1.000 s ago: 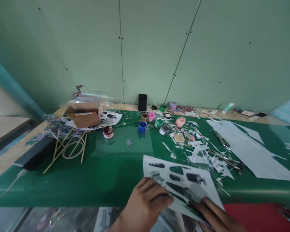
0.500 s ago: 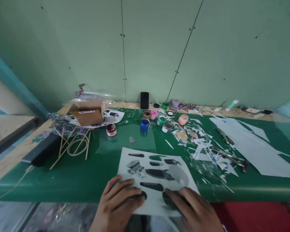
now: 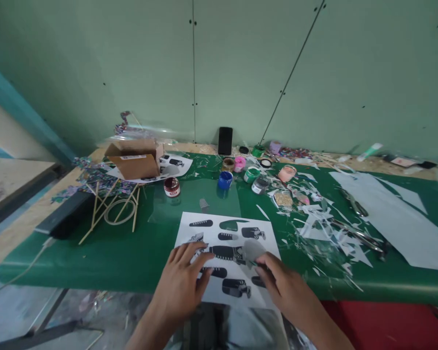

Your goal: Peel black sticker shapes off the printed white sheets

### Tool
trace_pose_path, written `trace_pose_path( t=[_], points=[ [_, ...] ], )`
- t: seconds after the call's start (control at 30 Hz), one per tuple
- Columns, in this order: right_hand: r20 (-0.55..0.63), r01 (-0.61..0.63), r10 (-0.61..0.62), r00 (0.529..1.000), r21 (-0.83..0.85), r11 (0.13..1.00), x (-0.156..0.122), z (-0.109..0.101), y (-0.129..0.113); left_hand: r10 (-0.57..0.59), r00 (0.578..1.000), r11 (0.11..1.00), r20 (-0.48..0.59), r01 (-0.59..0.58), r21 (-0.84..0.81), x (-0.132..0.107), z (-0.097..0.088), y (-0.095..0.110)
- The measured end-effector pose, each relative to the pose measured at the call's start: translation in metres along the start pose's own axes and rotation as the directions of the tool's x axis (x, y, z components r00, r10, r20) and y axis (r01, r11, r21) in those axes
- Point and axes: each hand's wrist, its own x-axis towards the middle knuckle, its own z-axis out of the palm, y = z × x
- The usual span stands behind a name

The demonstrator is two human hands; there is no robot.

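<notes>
Along the near edge of the green table cover [image 3: 113,257]: one white printed sheet [image 3: 231,270], dark shapes upward, its bottom overhanging. Left hand [image 3: 180,272], yours: fingers parted and curved over the sheet's left side, thumb apart. Right hand [image 3: 281,279], yours: fingertips narrowed beside a grey oval [image 3: 253,249]; whether they pinch it, cannot tell. Change from half a second ago: both hands sit higher on the sheet. Meaning, as judged: positioning the sheet yields to work on its surface. Beyond: blue paint jar [image 3: 225,180].
</notes>
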Motion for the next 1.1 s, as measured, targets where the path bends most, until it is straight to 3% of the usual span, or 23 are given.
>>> trace_pose_path(
  t=[0.13,0.23,0.3,0.43,0.6,0.77,0.93,1.1],
  points=[
    [-0.117,0.034,-0.042,0.992,-0.071,0.997,0.009,0.002,0.009,0.055,0.993,0.998,0.109,-0.050,-0.048,0.029,0.037,0.012],
    [-0.166,0.034,-0.061,0.984,-0.158,0.987,0.011,0.003,0.018,0.077,0.984,0.996,0.162,-0.070,-0.050,0.028,0.053,0.013],
    [-0.148,0.039,-0.076,0.986,-0.237,0.971,0.011,0.001,0.026,0.053,0.986,0.998,0.161,-0.046,-0.048,0.021,0.050,0.011],
    [0.006,0.083,-0.089,0.996,-0.428,0.900,0.019,-0.001,0.033,-0.007,0.992,1.000,0.123,0.006,0.006,0.006,0.036,0.006],
    [0.184,0.196,-0.112,0.977,-0.539,0.820,0.038,0.011,0.014,0.010,0.997,0.999,0.075,-0.014,0.050,-0.001,0.038,0.005],
    [0.229,0.243,-0.130,0.965,-0.588,0.771,0.042,0.019,-0.007,0.033,0.999,0.999,0.004,-0.033,0.022,-0.005,0.046,0.005],
    [0.288,0.250,-0.081,0.954,-0.618,0.746,0.038,0.013,-0.005,0.028,1.000,0.999,0.001,-0.028,0.017,-0.005,0.046,0.004],
    [0.261,0.180,-0.044,0.964,-0.524,0.833,0.042,0.010,0.003,0.029,1.000,0.998,-0.007,-0.029,0.047,-0.004,0.046,0.004]
  ],
)
